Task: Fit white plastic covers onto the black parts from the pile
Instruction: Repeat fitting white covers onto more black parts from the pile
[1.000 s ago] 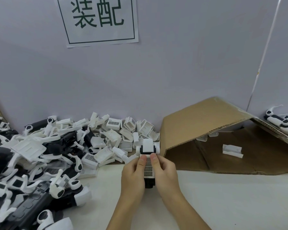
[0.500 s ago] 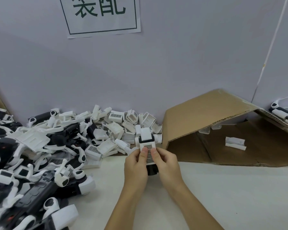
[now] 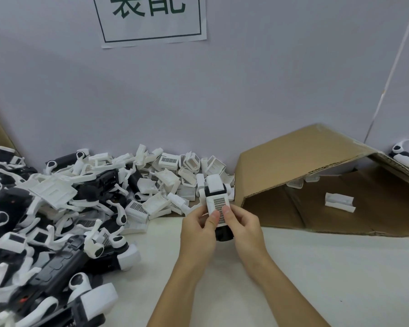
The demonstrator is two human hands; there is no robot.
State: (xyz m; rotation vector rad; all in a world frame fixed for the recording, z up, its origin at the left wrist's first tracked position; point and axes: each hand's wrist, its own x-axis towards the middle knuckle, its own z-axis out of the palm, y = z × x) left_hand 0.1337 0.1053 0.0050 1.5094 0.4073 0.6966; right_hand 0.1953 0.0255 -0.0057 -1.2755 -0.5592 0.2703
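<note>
From the head camera, I have both hands up over the table, just in front of the pile. My left hand and right hand are both curled round one black part, with the two thumbs pressed side by side on the white cover that sits on top of it. The cover's grid patch faces me; the black body shows below the thumbs and as a dark band above the patch. I cannot tell whether the cover has fully clicked down.

Loose covers and more black parts lie heaped to the left against the wall. To the right stands a cardboard box tipped on its side, with one white piece lying inside it, well apart from my hands.

My worry here is uneven thumb pressure: both thumbs sit low on the cover, so the far end may stay proud or seat crooked. Pressing hard on a skewed cover could bend a clip. The part is held in the air, so a slip could drop it.
</note>
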